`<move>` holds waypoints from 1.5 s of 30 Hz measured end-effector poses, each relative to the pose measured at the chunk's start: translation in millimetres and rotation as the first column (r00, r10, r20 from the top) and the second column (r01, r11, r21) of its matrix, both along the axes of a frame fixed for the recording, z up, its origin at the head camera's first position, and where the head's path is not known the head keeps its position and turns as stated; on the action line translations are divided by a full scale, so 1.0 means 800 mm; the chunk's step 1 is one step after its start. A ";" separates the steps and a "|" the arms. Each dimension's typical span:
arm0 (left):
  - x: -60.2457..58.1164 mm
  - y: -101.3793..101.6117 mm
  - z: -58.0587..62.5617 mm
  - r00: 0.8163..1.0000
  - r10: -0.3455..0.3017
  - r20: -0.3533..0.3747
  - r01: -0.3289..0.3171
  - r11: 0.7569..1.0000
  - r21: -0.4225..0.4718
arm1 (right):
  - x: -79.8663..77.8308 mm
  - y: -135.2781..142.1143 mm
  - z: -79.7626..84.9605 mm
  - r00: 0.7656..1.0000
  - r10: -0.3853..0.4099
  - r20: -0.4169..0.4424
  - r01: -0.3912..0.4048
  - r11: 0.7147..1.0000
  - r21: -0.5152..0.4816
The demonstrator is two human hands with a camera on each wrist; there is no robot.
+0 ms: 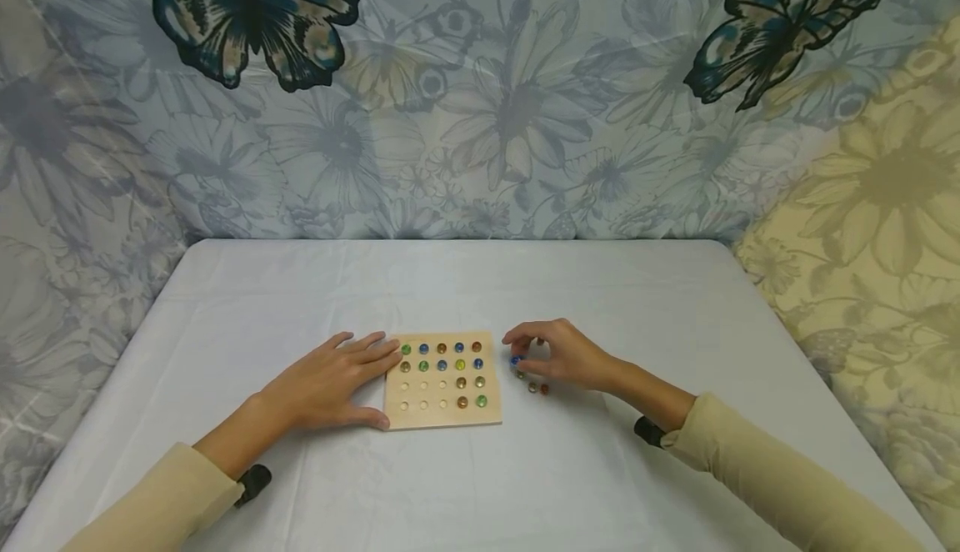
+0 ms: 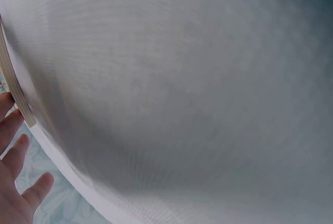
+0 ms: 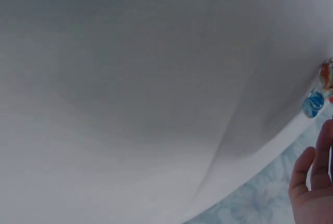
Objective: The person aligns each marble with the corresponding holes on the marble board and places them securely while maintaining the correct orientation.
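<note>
A light wooden board (image 1: 442, 417) with rows of round hollows lies on the table. Marbles sit in its two far rows and at the right of the two near rows; the hollows at near left are bare. My left hand (image 1: 322, 381) rests at the board's left side, fingers spread over the far corner, thumb by the near one. My right hand (image 1: 562, 354) is right of the board, index finger and thumb parted around a blue marble (image 1: 516, 360). In the right wrist view, the blue marble (image 3: 313, 104) lies beside an orange-streaked marble (image 3: 326, 76); the thumb is hidden there.
Several loose brownish marbles (image 1: 532, 387) lie under and nearer than the right hand. A white cloth (image 1: 465, 285) covers the table, with its far edge against a flower and butterfly patterned backdrop (image 1: 517, 118). Dark wrist cameras (image 1: 648, 431) hang below both sleeves.
</note>
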State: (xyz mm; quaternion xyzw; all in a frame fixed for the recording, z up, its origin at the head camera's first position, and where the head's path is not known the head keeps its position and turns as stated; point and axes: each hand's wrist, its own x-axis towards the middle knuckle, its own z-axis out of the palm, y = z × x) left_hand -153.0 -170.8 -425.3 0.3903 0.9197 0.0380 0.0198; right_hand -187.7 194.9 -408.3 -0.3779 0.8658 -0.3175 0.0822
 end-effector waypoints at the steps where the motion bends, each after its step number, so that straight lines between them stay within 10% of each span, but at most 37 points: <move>1: 0.000 0.000 0.000 1.000 -0.001 -0.001 0.001 1.000 -0.003 | 0.000 -0.003 0.001 1.000 -0.003 0.003 0.003 1.000 0.001; 30: 0.001 -0.001 0.005 1.000 -0.002 0.017 0.002 1.000 -0.008 | 0.007 -0.091 0.005 0.989 0.142 0.038 -0.139 0.987 -0.080; 45: 0.001 -0.001 0.004 0.999 -0.031 -0.018 0.031 0.999 0.017 | 0.014 -0.113 0.002 0.992 0.125 0.019 -0.126 0.990 0.063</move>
